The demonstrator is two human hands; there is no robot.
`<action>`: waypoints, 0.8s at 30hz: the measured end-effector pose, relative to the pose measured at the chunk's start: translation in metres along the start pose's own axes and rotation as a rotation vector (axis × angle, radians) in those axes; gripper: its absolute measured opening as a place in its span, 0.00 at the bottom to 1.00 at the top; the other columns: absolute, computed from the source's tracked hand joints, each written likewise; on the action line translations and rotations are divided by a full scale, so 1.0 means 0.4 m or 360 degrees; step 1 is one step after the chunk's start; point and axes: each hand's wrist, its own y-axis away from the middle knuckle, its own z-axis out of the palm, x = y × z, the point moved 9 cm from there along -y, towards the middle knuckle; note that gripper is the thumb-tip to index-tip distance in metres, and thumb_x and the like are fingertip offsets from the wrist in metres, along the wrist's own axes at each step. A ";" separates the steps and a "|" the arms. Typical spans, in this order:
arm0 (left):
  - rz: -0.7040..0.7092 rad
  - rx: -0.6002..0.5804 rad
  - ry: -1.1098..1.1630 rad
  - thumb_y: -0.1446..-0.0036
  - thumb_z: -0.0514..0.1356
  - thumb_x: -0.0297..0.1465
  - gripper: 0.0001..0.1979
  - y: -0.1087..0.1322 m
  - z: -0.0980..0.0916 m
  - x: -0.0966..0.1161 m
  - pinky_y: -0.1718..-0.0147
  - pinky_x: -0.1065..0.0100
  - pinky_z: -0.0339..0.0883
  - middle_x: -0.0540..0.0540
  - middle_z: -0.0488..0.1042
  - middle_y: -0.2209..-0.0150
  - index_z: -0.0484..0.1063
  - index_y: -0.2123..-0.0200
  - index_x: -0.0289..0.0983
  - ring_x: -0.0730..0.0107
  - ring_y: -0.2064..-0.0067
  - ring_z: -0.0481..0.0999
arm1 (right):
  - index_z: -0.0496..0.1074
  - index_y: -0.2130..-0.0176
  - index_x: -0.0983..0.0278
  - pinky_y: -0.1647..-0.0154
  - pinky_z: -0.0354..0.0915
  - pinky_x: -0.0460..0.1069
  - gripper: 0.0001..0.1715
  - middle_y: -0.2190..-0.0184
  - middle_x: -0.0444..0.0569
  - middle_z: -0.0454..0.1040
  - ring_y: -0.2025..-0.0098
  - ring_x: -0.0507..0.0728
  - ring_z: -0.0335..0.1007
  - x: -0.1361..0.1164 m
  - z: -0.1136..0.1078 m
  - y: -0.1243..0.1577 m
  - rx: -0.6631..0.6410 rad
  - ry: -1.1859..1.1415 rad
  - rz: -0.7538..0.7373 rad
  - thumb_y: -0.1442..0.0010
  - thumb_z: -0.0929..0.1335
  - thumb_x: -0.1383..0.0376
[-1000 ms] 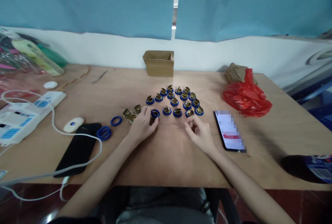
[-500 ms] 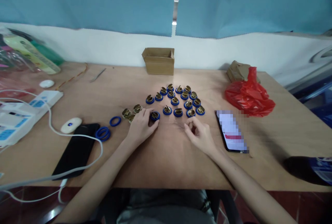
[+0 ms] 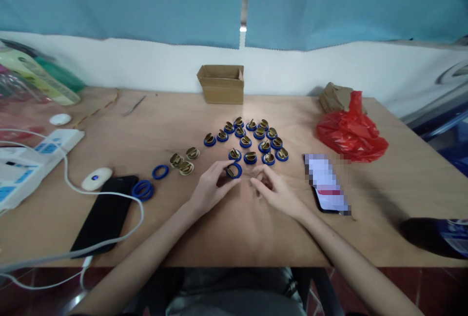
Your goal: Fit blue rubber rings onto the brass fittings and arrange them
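My left hand [image 3: 212, 187] grips a blue-rimmed disc with a brass-coloured flap [image 3: 233, 170] between thumb and fingers, just above or on the table. To its right, my right hand [image 3: 276, 189] is loosely curled, thumb and forefinger apart, nothing visible between them. Beyond both hands lie several similar blue-rimmed brass pieces [image 3: 250, 157] in a loose cluster. Left of my left hand are 3 brass pieces without blue rims [image 3: 186, 167]. Farther left, a loose blue ring [image 3: 160, 172] lies near overlapping blue rings [image 3: 143, 190].
A small cardboard box [image 3: 223, 90] stands against the wall. On the right are a lit phone [image 3: 327, 184], a red plastic bag [image 3: 351, 135] and a dark bottle [image 3: 435, 237]. A black phone [image 3: 106, 213], white cables and a power strip [image 3: 40, 160] occupy the left.
My left hand has moved right, carrying the blue-rimmed brass piece away from the unrimmed ones. My right hand has shifted slightly left, towards it.
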 end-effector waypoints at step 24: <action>-0.0742 -0.0314 0.1373 0.43 0.67 0.30 0.18 0.018 0.080 -0.012 0.49 0.61 0.76 0.41 0.82 0.53 0.77 0.49 0.36 0.62 0.53 0.83 | 0.70 0.54 0.65 0.73 0.68 0.47 0.12 0.70 0.44 0.76 0.77 0.49 0.70 0.042 0.048 -0.010 -0.0228 -0.0681 0.0220 0.37 0.66 0.62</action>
